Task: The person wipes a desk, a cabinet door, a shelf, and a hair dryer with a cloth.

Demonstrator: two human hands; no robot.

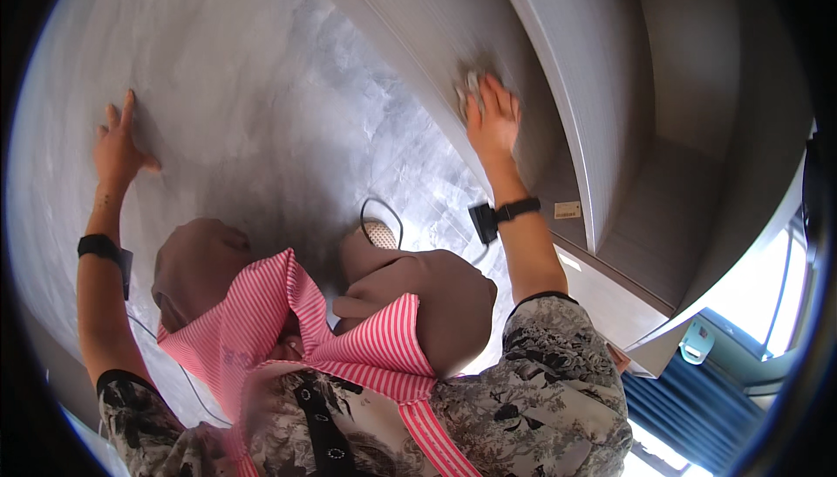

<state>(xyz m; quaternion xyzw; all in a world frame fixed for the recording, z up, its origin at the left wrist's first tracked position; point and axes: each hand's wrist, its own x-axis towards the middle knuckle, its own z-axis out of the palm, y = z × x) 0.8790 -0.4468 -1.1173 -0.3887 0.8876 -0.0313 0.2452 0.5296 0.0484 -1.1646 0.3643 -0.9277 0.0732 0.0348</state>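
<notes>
My right hand (pixel 495 125) presses a crumpled whitish cloth (pixel 468 88) against the lower wood-grain board (pixel 418 26) of a cabinet. The cloth is blurred and partly hidden by my fingers. Away on the left, my left hand (pixel 119 147) has its fingers spread and holds nothing. It appears to rest on the grey marbled floor (pixel 261 84). Each wrist wears a black strap with a small device.
An upright cabinet panel edge (pixel 556 78) rises just right of my right hand. A label with printing (pixel 567 210) sits inside the cabinet. My knees (pixel 425 294) and a striped pink apron (pixel 261 307) are below. A cable (pixel 382 201) loops near my shoe. Blue curtains (pixel 700 398) hang at lower right.
</notes>
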